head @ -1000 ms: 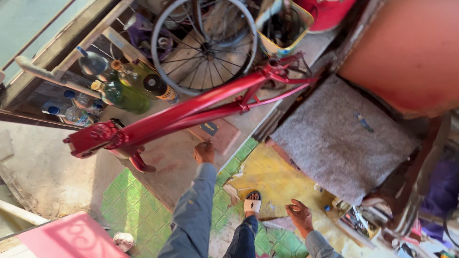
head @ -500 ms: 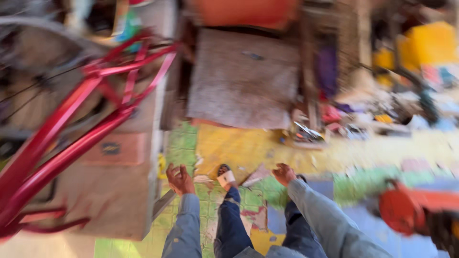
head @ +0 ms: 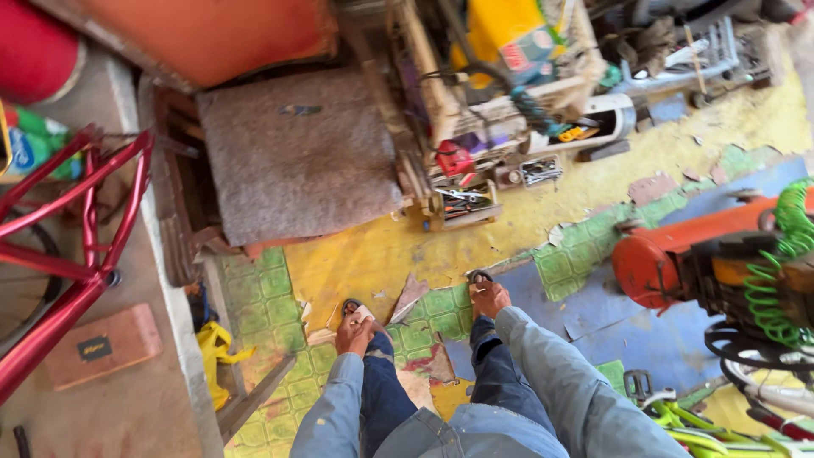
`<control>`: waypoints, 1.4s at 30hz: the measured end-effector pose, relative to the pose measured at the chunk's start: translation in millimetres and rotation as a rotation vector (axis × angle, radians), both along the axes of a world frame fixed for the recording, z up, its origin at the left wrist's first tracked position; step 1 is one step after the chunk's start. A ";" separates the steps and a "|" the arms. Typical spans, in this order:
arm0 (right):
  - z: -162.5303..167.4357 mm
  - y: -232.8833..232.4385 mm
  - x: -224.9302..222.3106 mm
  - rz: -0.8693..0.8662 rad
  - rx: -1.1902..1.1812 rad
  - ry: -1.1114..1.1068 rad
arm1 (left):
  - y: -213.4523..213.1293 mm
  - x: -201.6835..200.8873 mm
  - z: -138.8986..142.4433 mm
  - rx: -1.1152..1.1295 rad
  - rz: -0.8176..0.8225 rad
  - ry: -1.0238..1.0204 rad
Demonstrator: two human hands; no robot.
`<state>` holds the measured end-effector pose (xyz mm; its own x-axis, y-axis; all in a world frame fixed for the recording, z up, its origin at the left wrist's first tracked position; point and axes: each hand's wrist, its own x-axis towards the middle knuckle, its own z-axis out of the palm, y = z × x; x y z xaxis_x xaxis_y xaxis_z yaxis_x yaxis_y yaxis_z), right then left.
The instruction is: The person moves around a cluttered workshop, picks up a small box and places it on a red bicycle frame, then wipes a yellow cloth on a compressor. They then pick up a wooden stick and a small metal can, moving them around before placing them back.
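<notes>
Walking with both hands empty: left hand (head: pixel 352 335) and right hand (head: pixel 489 298) hang loose, no grip on anything. Nearest stuff is the toolbox (head: pixel 462 203), far ahead; step carefully over the cracked floor (head: pixel 373 254).

You stand in a cluttered bicycle repair workshop: a red bicycle frame (head: pixel 72 246) sits left of the grey padded seat (head: pixel 292 153), hand tools (head: pixel 462 202) and an orange compressor (head: pixel 704 254) to its right.
</notes>
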<state>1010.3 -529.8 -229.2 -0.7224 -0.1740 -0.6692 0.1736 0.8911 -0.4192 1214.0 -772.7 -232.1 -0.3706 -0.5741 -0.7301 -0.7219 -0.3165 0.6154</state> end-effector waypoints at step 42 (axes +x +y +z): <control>-44.1 368.5 -237.1 -0.483 -0.165 -0.005 | 311.3 -317.4 -20.7 -0.050 -0.663 -0.062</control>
